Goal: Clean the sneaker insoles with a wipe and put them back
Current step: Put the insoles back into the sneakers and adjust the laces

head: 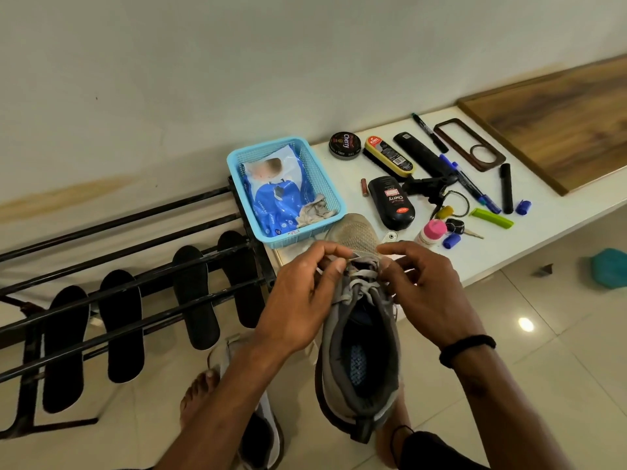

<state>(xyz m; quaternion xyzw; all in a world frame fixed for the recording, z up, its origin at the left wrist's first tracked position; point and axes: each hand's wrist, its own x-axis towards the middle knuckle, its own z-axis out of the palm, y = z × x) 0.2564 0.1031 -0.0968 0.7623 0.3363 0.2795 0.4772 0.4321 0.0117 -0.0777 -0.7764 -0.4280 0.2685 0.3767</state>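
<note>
A grey sneaker [359,337] lies in front of me, toe on the white table edge, its opening facing up with a blue insole visible inside. My left hand [302,300] pinches a lace near the tongue. My right hand [420,293] pinches the lace on the other side. Several black insoles [195,296] lean across the bars of a black rack [112,320] at the left. A blue wipe pack [281,195] and a crumpled used wipe [314,212] sit in a light blue basket [237,171].
A second sneaker [261,432] lies on the tiled floor by my bare foot. The white table [549,218] holds shoe polish tins, a brush, pens, keys and a small bottle. A wooden board [559,130] lies at the far right.
</note>
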